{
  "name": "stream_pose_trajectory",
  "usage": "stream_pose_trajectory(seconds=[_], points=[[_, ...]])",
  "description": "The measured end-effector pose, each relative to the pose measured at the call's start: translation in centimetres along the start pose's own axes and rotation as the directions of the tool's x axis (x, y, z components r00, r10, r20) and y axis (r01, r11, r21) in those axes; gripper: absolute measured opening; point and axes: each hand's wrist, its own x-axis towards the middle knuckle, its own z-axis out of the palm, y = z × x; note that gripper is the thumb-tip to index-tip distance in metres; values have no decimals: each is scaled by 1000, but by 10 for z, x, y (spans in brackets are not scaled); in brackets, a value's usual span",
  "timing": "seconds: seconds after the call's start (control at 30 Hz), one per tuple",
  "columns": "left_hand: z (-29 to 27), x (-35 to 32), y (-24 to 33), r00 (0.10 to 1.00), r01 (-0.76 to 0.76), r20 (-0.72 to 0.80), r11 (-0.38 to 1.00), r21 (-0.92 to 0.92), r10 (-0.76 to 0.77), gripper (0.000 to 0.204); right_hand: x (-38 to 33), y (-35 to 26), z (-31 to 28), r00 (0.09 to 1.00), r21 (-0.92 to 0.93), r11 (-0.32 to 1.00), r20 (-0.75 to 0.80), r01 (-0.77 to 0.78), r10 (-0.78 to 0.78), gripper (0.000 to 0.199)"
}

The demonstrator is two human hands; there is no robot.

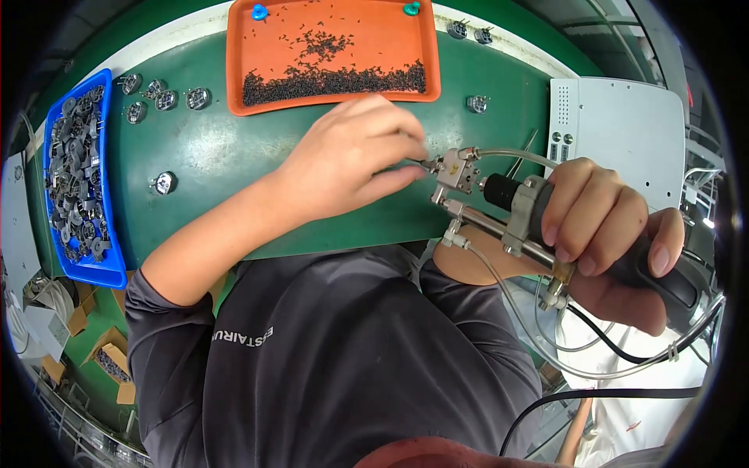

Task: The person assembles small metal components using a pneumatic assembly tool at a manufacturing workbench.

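While your right hand (608,234) grips the screwdriver tool (507,210), its nose points toward 10 o'clock. Your left hand (351,160) pinches at that tip.

My left hand (355,160) reaches in from the lower left, forearm bare, fingers pinched together at their tips and pointing right. My right hand (616,242) sits at the right, fingers curled tight in a fist-like grip, thumb on top.

Black-handled metal driver tool (538,226), horizontal, gripped.
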Motion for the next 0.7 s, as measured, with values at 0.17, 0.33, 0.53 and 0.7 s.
stream_pose_trajectory(seconds=[0.17,0.33,0.53,0.7], points=[[-20,2,-18,988,-153,33,979,135,150,17,-1,-8,-4,999,8,1000,-42,22,-22,50],[-53,11,-45,975,128,-219,910,393,-43,17,-9,-10,-4,994,-99,995,-102,24,-34,51],[-32,-2,-17,987,-51,158,992,119,31,19,-7,-14,-8,993,-131,989,-103,-67,53,55],[-15,-13,-13,962,-83,269,991,109,51,22,-15,-21,-13,993,-98,994,-116,-43,31,53]])
